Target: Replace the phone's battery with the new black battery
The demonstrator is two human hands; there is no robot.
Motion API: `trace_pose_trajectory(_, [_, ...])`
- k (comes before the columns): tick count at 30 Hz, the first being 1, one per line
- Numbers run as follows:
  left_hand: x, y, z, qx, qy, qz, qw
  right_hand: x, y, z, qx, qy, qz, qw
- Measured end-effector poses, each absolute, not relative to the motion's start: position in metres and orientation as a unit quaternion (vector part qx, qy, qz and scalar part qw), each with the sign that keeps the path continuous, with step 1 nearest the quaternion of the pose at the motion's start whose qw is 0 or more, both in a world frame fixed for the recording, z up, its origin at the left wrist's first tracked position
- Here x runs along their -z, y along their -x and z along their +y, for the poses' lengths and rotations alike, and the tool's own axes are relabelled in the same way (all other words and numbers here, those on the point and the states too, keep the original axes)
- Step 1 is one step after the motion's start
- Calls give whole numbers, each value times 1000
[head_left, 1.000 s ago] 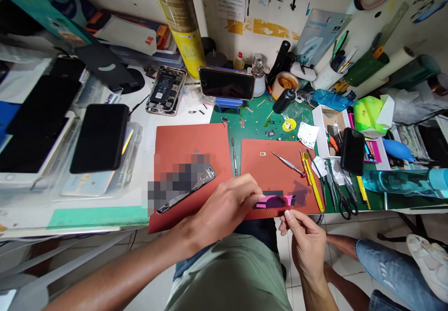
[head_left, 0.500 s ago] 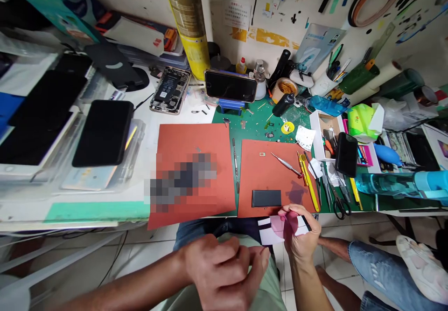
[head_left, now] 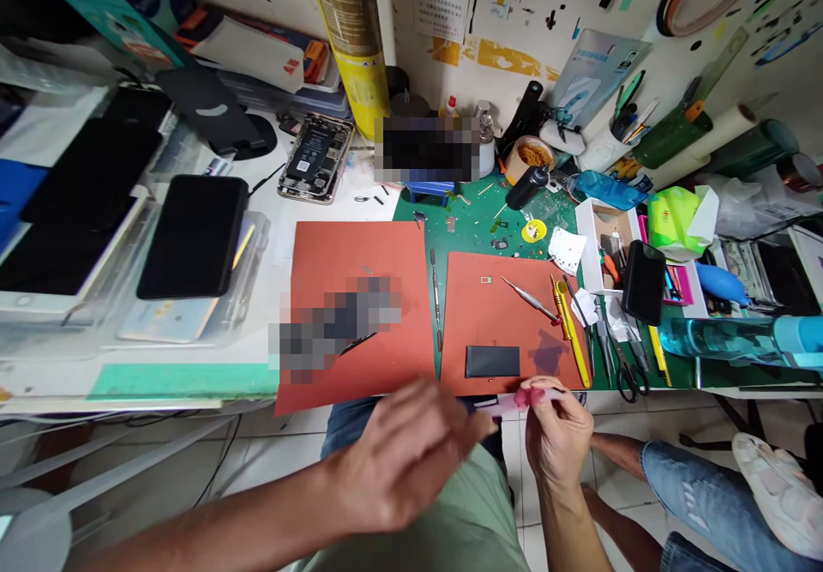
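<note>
As the left hand (head_left: pixel 399 456) is blurred, its grip unreadable, the right fingers (head_left: pixel 546 416) pinch half-hidden pink film (head_left: pixel 507 404).

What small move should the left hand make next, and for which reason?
Probably the left hand should lightly pinch the left end of the thin, pale pink film. The right hand holds the film near its other end, while the blurred left hand is close beside the left end; whether it touches cannot be told.
</note>
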State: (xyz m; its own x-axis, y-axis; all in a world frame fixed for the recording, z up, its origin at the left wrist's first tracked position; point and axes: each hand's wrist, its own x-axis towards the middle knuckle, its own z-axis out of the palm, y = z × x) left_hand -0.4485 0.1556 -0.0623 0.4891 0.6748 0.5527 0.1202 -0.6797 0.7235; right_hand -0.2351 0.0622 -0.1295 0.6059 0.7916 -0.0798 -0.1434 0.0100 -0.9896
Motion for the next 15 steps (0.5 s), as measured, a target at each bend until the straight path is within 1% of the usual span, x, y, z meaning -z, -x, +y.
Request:
trace_pose_trajectory(2, [53, 446, 172, -366, -785, 314, 390, 127, 239, 58, -378, 618, -254, 642])
trace_pose_trajectory(4, [51, 440, 194, -257, -764, 349, 478, 124, 245, 54, -398, 627, -240, 625])
trace_pose_trajectory(5, [53, 436, 205, -225, -755, 367, 495, 123, 248, 52, -407, 632, -232, 617])
trace_pose_trajectory(7, [62, 427, 223, -145, -748, 412, 499, 122, 253, 50, -421, 645, -202, 605])
trace_pose_trajectory(9, [73, 420, 234, -111, -749, 424, 497, 123, 258, 50, -425, 661, -161, 596])
trace_pose_trajectory(15, [92, 412, 237, -74, -755, 429, 490, 127, 261, 52, -420, 690, -98, 582])
